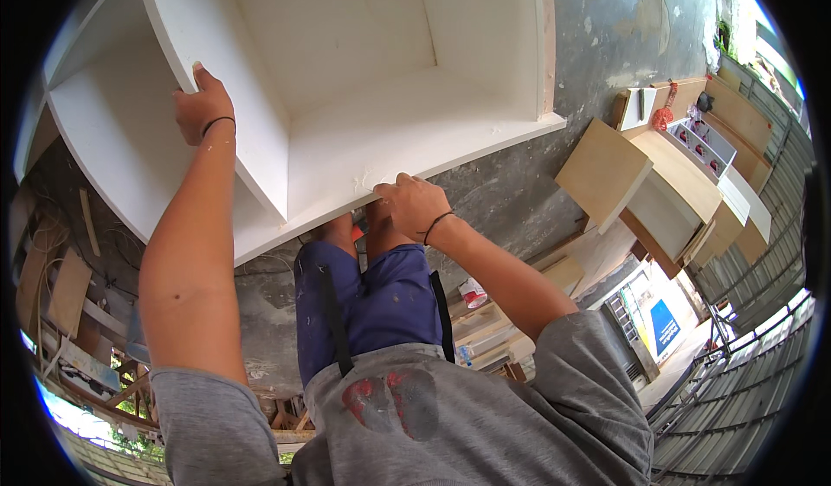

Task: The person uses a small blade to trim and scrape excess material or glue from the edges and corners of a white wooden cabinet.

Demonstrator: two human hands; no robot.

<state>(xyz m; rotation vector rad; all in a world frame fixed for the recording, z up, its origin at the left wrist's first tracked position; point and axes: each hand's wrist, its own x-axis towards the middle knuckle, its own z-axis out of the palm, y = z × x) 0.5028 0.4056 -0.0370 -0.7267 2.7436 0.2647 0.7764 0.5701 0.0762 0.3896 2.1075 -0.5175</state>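
Observation:
A large white cabinet (pixel 346 157) with open compartments fills the upper part of the view. My left hand (pixel 206 107) is closed round the front edge of its upright white divider panel (pixel 251 114), the thumb lying along the edge. At the front edge of the bottom panel (pixel 415 161), my right hand (pixel 415 207) has its fingers curled together; whatever they pinch, if anything, is hidden. Thin white shavings (pixel 363 180) lie on the panel just beside its fingertips. Both wrists carry a dark band.
My legs stand close against the cabinet's front. Wooden boxes and boards (pixel 666 183) are stacked to the right on the worn grey floor (pixel 511 183). Scrap wood (pixel 69 287) lies at the left. A red and white can (pixel 473 293) stands near my right leg.

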